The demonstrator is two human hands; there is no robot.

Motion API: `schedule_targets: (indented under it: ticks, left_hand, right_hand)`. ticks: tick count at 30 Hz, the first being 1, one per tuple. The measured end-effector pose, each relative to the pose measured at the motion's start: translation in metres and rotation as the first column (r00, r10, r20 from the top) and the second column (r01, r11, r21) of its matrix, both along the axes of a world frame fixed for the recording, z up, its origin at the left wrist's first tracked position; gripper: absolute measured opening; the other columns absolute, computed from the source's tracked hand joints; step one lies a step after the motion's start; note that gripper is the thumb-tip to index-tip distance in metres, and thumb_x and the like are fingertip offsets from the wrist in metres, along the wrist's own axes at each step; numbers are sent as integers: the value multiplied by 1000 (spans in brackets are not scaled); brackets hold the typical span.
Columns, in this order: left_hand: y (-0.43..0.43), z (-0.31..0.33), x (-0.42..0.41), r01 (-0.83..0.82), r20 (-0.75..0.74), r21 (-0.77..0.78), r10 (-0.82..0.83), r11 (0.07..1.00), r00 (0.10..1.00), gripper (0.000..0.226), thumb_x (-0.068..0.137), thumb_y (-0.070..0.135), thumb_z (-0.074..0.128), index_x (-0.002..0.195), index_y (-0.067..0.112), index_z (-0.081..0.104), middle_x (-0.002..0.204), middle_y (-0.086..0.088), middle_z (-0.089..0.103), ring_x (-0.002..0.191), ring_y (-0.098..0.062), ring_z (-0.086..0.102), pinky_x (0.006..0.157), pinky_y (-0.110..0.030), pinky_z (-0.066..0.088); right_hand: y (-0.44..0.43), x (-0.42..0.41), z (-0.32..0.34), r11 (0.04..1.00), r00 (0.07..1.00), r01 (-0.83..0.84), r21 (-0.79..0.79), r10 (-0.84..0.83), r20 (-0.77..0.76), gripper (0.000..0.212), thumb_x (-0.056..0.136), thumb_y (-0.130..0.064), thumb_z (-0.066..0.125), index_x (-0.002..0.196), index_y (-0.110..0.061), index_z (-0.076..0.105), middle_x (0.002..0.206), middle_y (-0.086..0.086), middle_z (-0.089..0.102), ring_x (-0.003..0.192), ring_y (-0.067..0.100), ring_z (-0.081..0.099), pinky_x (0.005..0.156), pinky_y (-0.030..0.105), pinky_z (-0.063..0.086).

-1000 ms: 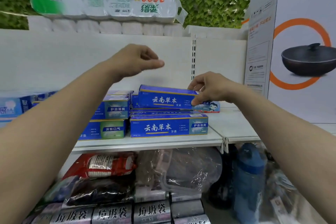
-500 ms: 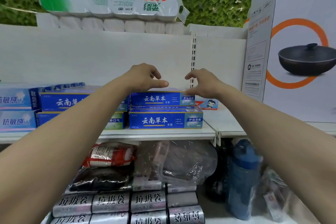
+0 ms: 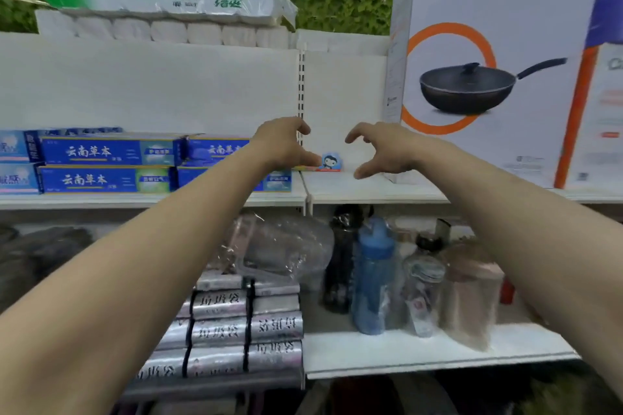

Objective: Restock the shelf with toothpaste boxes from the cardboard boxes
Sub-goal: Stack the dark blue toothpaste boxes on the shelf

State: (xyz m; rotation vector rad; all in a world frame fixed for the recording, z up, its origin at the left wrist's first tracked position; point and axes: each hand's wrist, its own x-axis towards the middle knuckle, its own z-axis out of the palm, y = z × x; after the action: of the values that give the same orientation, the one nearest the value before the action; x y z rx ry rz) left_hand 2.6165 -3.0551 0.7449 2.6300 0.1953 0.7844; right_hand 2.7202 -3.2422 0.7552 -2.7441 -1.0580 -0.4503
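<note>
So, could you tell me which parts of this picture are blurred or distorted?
Head view: motion blur smears the blue bottle, small print on the pan carton and the lower edge; lettering on the left toothpaste boxes reads clearly; wide-angle distortion stretches both forearms.

Right-hand toothpaste boxes — partly behind left forearm

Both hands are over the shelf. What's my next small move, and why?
Probably draw both hands back to fetch another box: the left hand and right hand hold nothing, and the toothpaste boxes sit stacked on the shelf, with bare space to their right.
</note>
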Motion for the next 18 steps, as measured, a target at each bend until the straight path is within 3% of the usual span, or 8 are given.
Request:
schedule_targets:
  ticks: [11,18]
  left_hand:
    - [-114,-100,-6,-21,-237,108,46,994,970,82,65,46,85,134,18,52,134,-5,55,124,-25,49,102,-36,41]
    - [-139,-175,-2,-23,-416,66,48,998,908,78,64,47,86,130,20,54,129,-6,59,119,-27,51,98,-38,44]
  right_hand:
    - [-108,-24,-83,982,983,-15,-189,-19,-181,82,73,-44,84,141,-33,41,140,1,47,124,25,48,104,41,42]
    - [-137,-14,-148,970,957,-34,-239,-38,-288,82,72,-45,84,140,-28,42,144,3,47,129,25,47,107,41,40]
